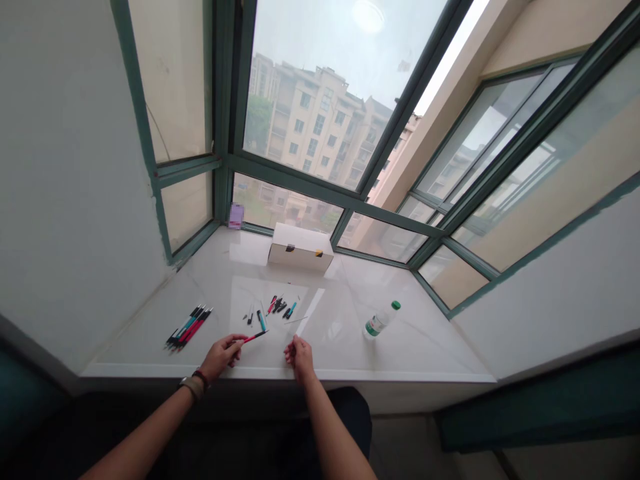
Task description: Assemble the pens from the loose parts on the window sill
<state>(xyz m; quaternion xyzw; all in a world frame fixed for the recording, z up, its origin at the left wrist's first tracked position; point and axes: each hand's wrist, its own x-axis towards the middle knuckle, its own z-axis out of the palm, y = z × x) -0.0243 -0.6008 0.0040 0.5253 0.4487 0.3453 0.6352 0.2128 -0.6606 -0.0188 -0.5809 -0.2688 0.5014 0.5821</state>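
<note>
My left hand [221,355] is closed around a red pen [254,337] with a black tip, held low over the white marble window sill [350,347]. My right hand [299,357] hovers close beside it with its fingers pinched together; what they hold is too small to make out. A row of assembled red, teal and black pens [189,327] lies to the left. Loose pen parts [274,308] are scattered just beyond my hands.
A white cardboard box [301,247] stands at the back of the sill by the window. A clear plastic bottle with a green cap [380,321] lies on its side at the right. A small purple item [235,215] leans in the back left corner.
</note>
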